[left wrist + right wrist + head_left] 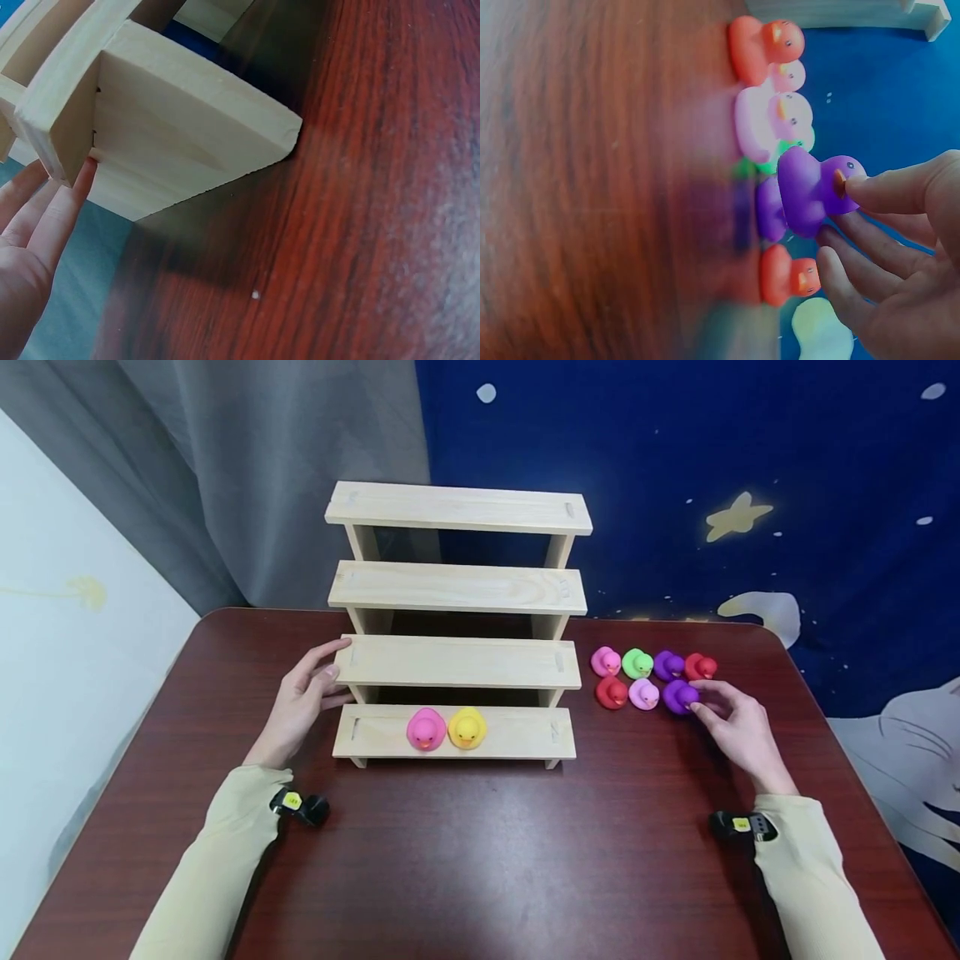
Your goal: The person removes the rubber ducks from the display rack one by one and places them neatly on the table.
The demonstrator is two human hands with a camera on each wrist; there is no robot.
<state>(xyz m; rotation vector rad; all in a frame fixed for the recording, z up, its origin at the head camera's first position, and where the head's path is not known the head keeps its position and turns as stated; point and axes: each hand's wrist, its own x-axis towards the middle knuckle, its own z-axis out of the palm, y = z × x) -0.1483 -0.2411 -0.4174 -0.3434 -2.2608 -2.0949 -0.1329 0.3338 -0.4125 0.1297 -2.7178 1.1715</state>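
At the right of the table, my right hand (738, 735) pinches a purple rubber duck (679, 697) between thumb and fingers. In the right wrist view the thumb presses the head of this purple duck (802, 191), near its beak. My left hand (297, 697) touches the left end of a stepped wooden shelf (457, 662), at the second step from the bottom. Its fingers (64, 214) lie fairly straight against the board's end in the left wrist view. On the lowest step sit a pink duck (426, 729) and a yellow duck (467, 728), side by side.
Two rows of ducks stand right of the shelf: pink (606, 662), green (637, 663), purple (667, 665) and red (701, 667) behind, red (611, 692) and light pink (644, 694) in front. A grey curtain (285, 452) and blue starry cloth (645, 460) hang behind the table (480, 860).
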